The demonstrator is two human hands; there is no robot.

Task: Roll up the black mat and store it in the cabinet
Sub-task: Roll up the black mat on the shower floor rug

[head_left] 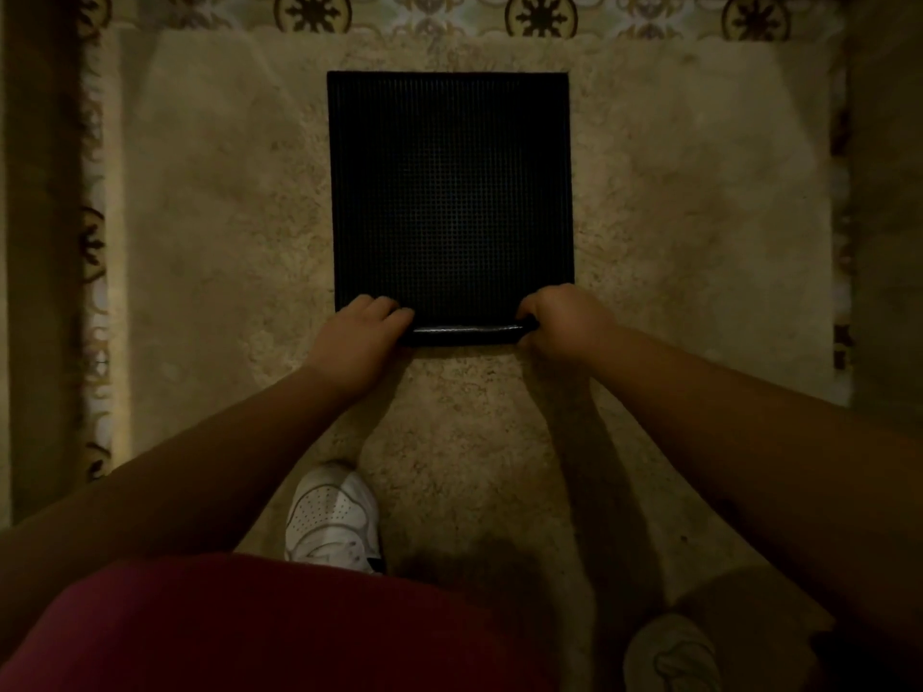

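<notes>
On beige rug (pixel 210 252), roughly centre, lies the black mat (pixel 449 192), flat w/ grid-textured face up, far edge toward the patterned border (pixel 539 15). Near edge of the mat is curled over into a thin tight roll (pixel 467 334), just one turn or so; rest is unrolled. Left hand (pixel 362 332) sits on the mat's near-left corner, fingers (pixel 394 312) curled down over the roll end, gripping it. Right hand (pixel 562 322) on the near-right corner, fingers closed round the other roll end; thumb can't be seen.

Looks like rubber: floppy but w/ some spring, prob. moderately heavy, grippy rather than slick. Likely wants to unroll if let go, so hold both roll ends, palms pressing down, and push fwd evenly to keep the roll straight. Once rolled, carry w/ one hand wrapped round the middle to stop it springing open. White shoe (pixel 332 516) well behind the mat, clear of it. Cabinet not in view.
</notes>
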